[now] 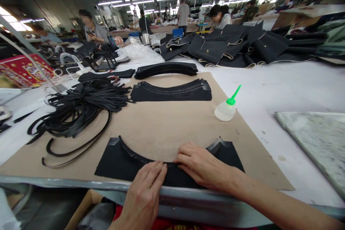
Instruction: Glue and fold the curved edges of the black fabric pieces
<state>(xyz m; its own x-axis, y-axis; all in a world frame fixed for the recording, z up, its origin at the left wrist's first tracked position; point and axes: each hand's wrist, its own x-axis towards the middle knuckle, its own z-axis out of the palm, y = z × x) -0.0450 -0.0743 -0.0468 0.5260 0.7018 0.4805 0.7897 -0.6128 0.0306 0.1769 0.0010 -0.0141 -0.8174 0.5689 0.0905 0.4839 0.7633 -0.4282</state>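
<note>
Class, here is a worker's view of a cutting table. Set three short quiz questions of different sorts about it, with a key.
1. True or false: both hands, left hand and right hand, press on the curved black fabric piece.
2. What colour is the squeeze bottle nozzle?
3. The pile of black strips lies: A) left of the fabric piece, B) right of it, C) on the marble slab.

Key: 1 true; 2 green; 3 A.

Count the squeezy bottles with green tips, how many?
1. The bottle lies tipped at the right edge of the brown board; more may hide among distant clutter.
</note>
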